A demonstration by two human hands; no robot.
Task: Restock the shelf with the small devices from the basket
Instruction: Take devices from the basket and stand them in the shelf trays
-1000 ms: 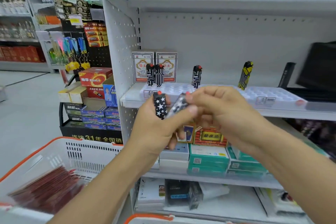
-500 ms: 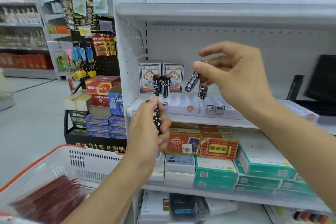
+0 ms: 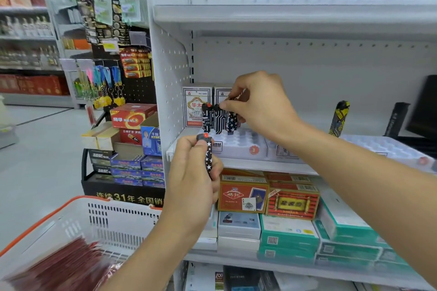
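right hand (image 3: 260, 104) pinching starred lighter (image 3: 231, 121), seating it in tray (image 3: 238, 146); keeping it vertical. left hand (image 3: 191, 172) gripping spare lighter (image 3: 208, 156).

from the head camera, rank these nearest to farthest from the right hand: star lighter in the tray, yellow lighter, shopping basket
1. Star lighter: in the right hand's grip, at the tray's back left.
2. Yellow lighter: standing alone, off to the right on the same shelf.
3. Shopping basket: low on the left, below the shelf.
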